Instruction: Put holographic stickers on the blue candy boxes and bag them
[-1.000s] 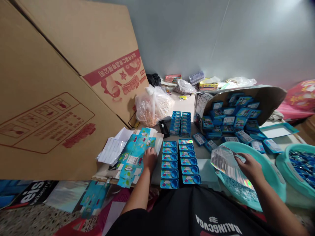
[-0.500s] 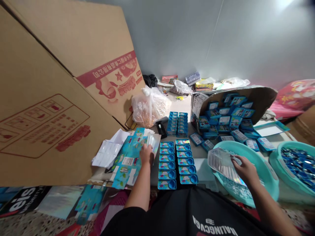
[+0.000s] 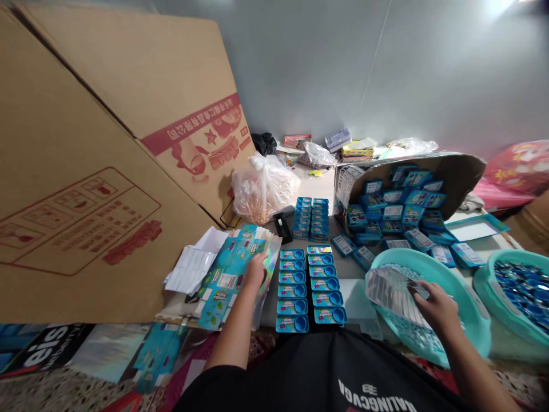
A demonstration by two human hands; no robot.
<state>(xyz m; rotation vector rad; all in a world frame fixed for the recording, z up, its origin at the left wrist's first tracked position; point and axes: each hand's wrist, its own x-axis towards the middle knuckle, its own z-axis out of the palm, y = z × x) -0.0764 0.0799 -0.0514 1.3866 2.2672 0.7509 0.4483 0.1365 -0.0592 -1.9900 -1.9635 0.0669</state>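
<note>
1. Grey wall (image 3: 300,68) panels back the scene I watch through the head camera; against them runs a white table (image 3: 322,186), with a tall cardboard carton (image 3: 77,137) printed in red filling the left.
2. I see the left hand (image 3: 256,270) over the right side of the flat blue printed cartons (image 3: 218,297), beside white papers (image 3: 189,272). Its fingers are bent and close together near glossy clear plastic; I cannot tell whether they grip it.
3. On the other side, I see the right hand (image 3: 434,304) pinching the edge of a ribbed clear plastic tray (image 3: 388,286) between thumb and fingers. That tray is tilted above a teal basin (image 3: 478,323) of small pale pieces (image 3: 422,337).
4. Between the hands I make out two columns of blue trays (image 3: 292,290), six in each, every tray lying lengthwise across its column. Behind them stand two taller blue stacks (image 3: 302,214), with a black holder (image 3: 282,228) just to their left.
5. Farther right, I have small blue boxes (image 3: 412,214) spilling from an open carton (image 3: 467,174), and another teal basin (image 3: 484,280) holding dark blue pieces (image 3: 521,292).
</note>
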